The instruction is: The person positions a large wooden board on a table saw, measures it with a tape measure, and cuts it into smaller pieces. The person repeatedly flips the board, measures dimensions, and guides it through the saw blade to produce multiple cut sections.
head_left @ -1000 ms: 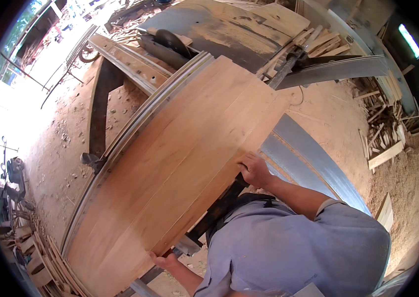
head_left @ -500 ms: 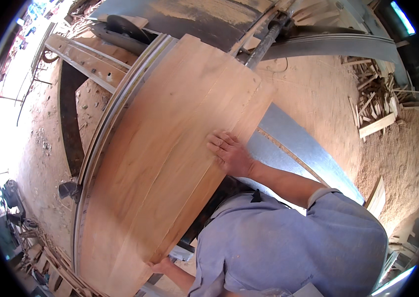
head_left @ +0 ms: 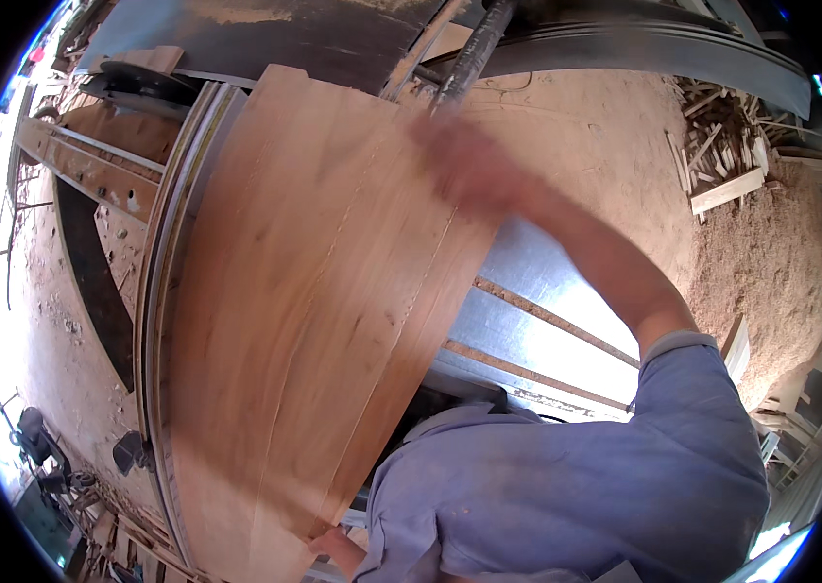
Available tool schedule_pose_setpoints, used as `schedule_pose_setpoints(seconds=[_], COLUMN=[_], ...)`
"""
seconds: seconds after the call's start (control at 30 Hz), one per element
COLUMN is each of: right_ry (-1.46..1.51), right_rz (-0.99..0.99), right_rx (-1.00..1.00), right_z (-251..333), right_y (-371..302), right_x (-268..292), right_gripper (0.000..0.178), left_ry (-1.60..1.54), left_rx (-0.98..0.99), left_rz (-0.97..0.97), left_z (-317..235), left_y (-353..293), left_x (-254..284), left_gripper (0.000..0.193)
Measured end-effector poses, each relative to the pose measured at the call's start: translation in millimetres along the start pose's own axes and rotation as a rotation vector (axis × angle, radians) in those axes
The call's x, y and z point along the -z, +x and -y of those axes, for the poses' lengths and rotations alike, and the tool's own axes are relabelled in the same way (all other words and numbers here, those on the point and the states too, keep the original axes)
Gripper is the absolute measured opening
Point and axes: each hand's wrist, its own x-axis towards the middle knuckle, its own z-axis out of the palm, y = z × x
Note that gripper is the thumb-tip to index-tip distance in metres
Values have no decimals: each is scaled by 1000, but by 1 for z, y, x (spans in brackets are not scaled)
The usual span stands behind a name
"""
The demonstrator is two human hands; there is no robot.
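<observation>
A broad, pale brown wooden plank [head_left: 314, 321] lies lengthwise on a sawmill bench, running from near my body to the far end. My right hand [head_left: 460, 160] is stretched forward over the plank's far right part. It is blurred by motion, so its fingers cannot be made out. My left hand [head_left: 333, 549] is at the plank's near corner, low in the picture, gripping the end and partly hidden by my blue shirt.
A metal guide rail [head_left: 163, 291] runs along the plank's left edge. A shiny steel table top [head_left: 547, 321] lies to the right. Beyond it are a sawdust heap [head_left: 770, 253] and scrap wood offcuts [head_left: 722, 155]. A dark pipe [head_left: 474, 39] crosses the far end.
My right hand has moved from the plank's right edge near my body forward to its far part. The plank fills more of the view, and my left hand stays at the near end.
</observation>
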Motion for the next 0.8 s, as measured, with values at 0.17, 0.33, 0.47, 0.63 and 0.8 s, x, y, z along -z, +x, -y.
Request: schedule_pose_setpoints(seconds=[0.17,0.33,0.47,0.63,0.8], right_ry=[-106,490,653,555,550], right_rz=[-428,-239,-79,-172,-168], right_rx=[-309,89,41,57,31], right_z=[-58,119,184,186,194], right_y=[-53,-121,-120,-118,-115], right_x=[24,-20,-23,-41,-38], right_gripper=[44,45,47,50,49], left_ry=[64,104,139,157,135], left_rx=[-37,-60,-63,-49,-14], left_rz=[-22,-34,-38,-15,15], left_z=[2,5,6,7,13], left_y=[-5,-8,-11,-13,-13], left_x=[4,-5,-3,-13,-13], left_gripper=[52,51,51,50,49])
